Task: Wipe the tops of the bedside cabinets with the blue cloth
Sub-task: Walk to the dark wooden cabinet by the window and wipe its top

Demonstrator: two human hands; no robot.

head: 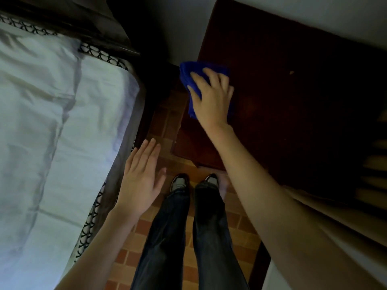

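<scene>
A dark wooden bedside cabinet fills the upper right. On its left edge lies the folded blue cloth, partly hanging over the side. My right hand lies flat on the cloth with fingers spread, pressing it onto the cabinet top and covering most of it. My left hand hovers open, fingers straight, beside the bed edge and above the floor, holding nothing.
A bed with a white sheet and a patterned border takes up the left. A narrow strip of brown tiled floor runs between bed and cabinet, where my legs and shoes stand. A pale wall lies behind the cabinet.
</scene>
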